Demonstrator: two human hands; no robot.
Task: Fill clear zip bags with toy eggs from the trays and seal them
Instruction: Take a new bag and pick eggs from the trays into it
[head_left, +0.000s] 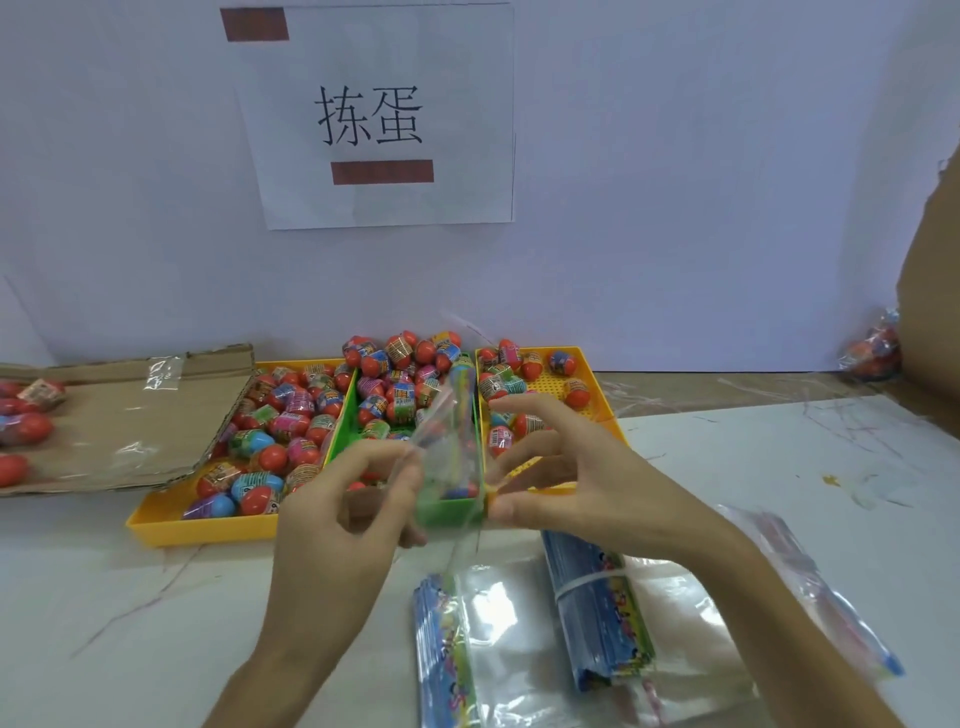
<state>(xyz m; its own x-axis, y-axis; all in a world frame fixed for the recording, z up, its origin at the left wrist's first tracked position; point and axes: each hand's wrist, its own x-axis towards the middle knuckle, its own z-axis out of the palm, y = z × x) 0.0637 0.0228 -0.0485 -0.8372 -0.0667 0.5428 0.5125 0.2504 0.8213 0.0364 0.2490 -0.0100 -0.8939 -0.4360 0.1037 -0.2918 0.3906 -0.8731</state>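
- The clear zip bag (447, 436) is held up off the counter (156, 623) between both hands, over the near end of the green tray (447, 512). Held there, I judge, the eggs have only a short way to travel.
- The left grip (343, 509) pinches the bag's left edge between thumb and fingertips.
- The right grip (571, 467) probably pinches the opposite edge between thumb and one finger, its other fingers fanned out; blur hides the contact.
- Holding opposite edges like this suits spreading the bag's mouth open.
- Toy eggs (270, 457) crowd the left yellow tray (208, 530) and heap up in the green one. Fewer lie in the right yellow tray (597, 371).
- The three trays stand side by side, within easy reach of both hands.
- A banded stack of bags (597, 597) lies just below the hands, handy for the next one.
- The bag is see-through and smeared. I cannot tell whether the colours in it are eggs inside or the tray behind, and its zip cannot be made out.
- The hands cover the green tray's near part, and cardboard (119, 415) overlaps the left tray's far corner.
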